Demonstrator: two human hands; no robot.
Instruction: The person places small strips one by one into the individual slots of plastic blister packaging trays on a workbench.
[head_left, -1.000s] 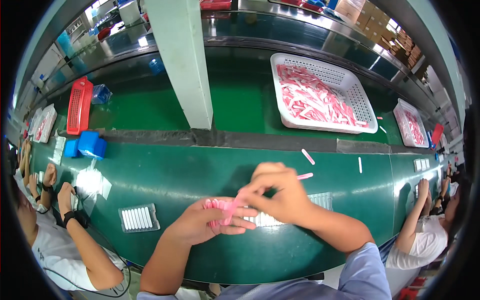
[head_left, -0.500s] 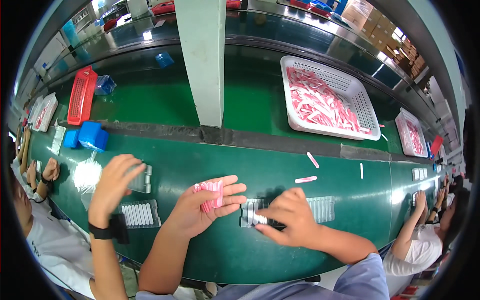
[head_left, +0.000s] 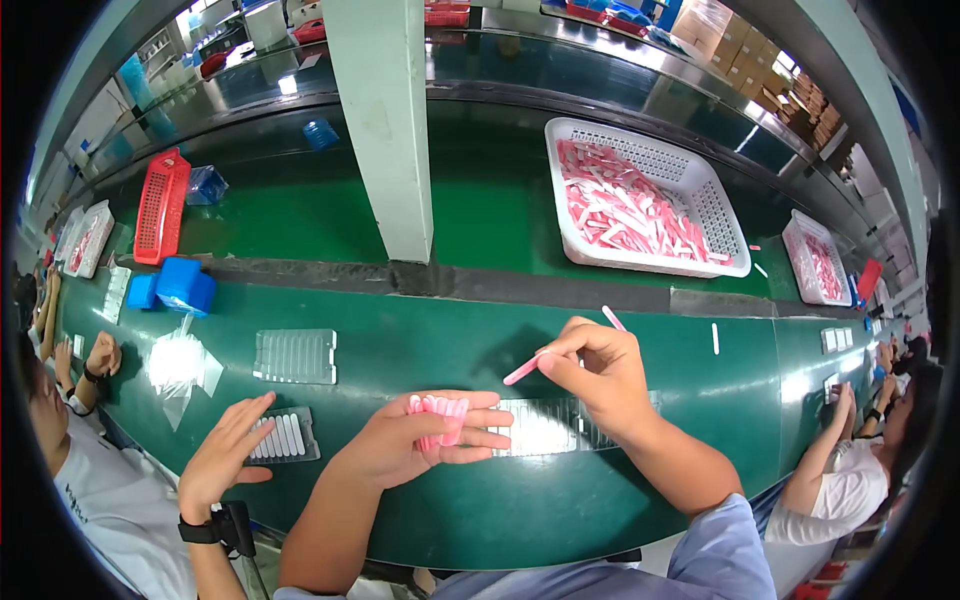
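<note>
Palm up, my left hand (head_left: 385,445) holds a fanned stack of pink nail files (head_left: 438,420) under its thumb, the other fingers stretched out. My right hand (head_left: 603,375) pinches a single pink nail file (head_left: 521,371) between thumb and fingertips, above the green table. Just below and beyond my left fingertips lies a clear plastic slotted tray (head_left: 545,425); glare hides much of what is in it. Its right part and another tray behind it are partly covered by my right hand and forearm. A loose pink nail file (head_left: 613,318) shows just past my right knuckles.
A white basket (head_left: 735,215) heaped with pink and white files stands beyond a dark ledge, near a pale post (head_left: 385,130). At left, a co-worker's hand (head_left: 225,455) hovers by a tray of white files (head_left: 288,436). A clear tray (head_left: 295,357) and blue boxes (head_left: 185,287) lie farther off.
My right hand has risen from the slotted tray and taken a loose pink file off the table. My left hand keeps its stack. The co-worker's hand has come down toward the near tray.
</note>
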